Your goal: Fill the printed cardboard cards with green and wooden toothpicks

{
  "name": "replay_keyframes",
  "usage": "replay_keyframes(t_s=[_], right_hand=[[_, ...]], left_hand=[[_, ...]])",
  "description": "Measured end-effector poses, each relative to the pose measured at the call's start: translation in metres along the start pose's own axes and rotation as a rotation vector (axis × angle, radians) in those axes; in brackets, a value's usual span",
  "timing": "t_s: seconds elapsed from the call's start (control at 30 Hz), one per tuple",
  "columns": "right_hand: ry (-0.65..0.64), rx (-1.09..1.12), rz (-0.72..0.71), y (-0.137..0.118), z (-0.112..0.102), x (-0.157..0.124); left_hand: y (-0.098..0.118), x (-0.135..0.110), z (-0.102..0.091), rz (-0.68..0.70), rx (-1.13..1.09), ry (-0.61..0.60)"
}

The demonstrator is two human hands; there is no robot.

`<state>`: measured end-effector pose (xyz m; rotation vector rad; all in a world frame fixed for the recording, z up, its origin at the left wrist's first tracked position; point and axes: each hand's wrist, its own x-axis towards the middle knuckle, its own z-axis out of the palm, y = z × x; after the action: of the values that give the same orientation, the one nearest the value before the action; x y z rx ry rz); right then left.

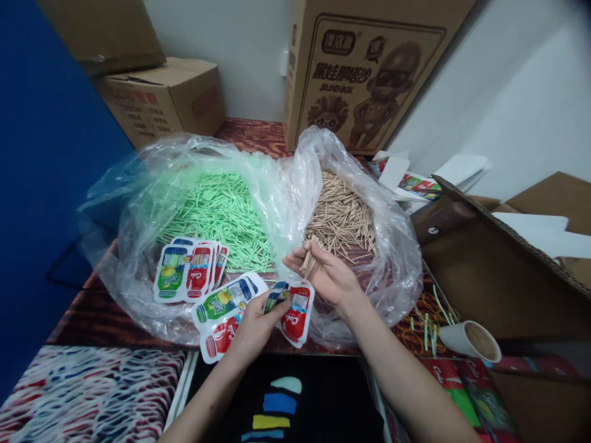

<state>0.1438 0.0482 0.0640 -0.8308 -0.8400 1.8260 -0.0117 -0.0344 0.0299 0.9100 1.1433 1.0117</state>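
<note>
My left hand (259, 326) is closed on a bottle-shaped Cola and Sprite card packet (298, 317), its fingers and thumb pinching the blue and green half. Another such packet (221, 304) lies beneath or against that hand; I cannot tell whether it is gripped too. My right hand (335, 280) is closed on a small bunch of thin brown sticks (310, 263), just above the held packet. Beyond it, a clear plastic bag holds a heap of brown sticks (344, 212). Green sticks (226, 215) fill another clear bag to the left, and several overlapping packets (182, 274) rest at its front.
Cardboard boxes (196, 98) stand at the back left, and a tall printed box (300, 74) at the back. An open carton (462, 271) is on the right. In front of it are a paper cup (455, 338), rubber bands and loose green sticks. A blue panel (46, 184) borders the left.
</note>
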Motion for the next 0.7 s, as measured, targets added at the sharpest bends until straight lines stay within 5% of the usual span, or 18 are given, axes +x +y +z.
replay_keyframes(t_s=[0.23, 0.4, 0.7], right_hand=[[0.008, 0.07, 0.113, 0.004, 0.009, -0.009], [0.097, -0.049, 0.012, 0.004, 0.015, -0.024], [-0.104, -0.257, 0.01, 0.002, 0.021, -0.044]], left_hand=[[0.007, -0.002, -0.002, -0.023, 0.007, 0.034], [0.007, -0.003, -0.001, -0.023, -0.025, 0.061], [0.01, -0.006, 0.002, 0.047, 0.051, 0.072]])
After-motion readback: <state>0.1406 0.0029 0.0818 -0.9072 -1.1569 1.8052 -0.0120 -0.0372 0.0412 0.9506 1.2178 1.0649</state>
